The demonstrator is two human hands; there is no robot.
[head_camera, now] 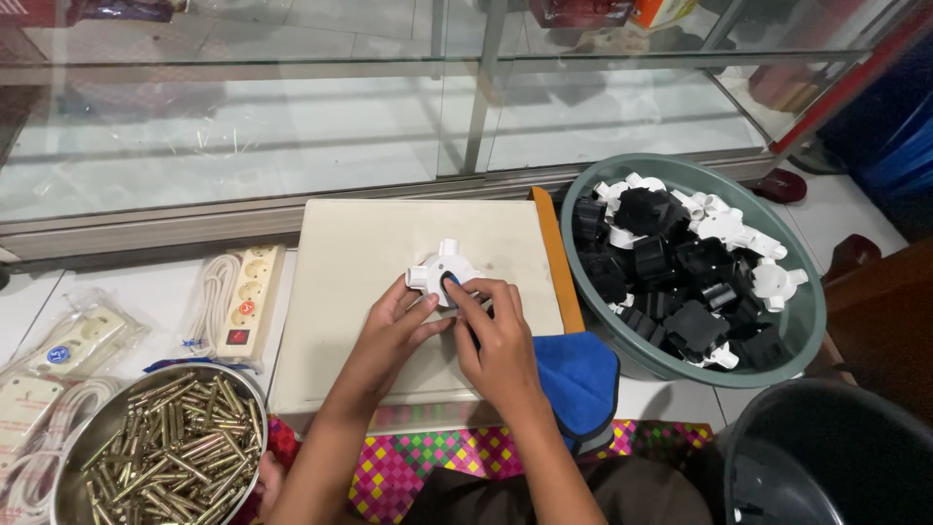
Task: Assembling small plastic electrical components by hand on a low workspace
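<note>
Your left hand and right hand pinch, fingers closed, the white junction box on the cream board, grey basin at right.

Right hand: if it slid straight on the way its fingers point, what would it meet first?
The right hand points up-left; its fingertips already touch the white round junction box on the cream board, so the box comes first.

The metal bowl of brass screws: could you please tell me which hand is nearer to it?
Left. The left hand rests on the white junction box, on the side towards the metal bowl; the right hand lies farther away.
</note>
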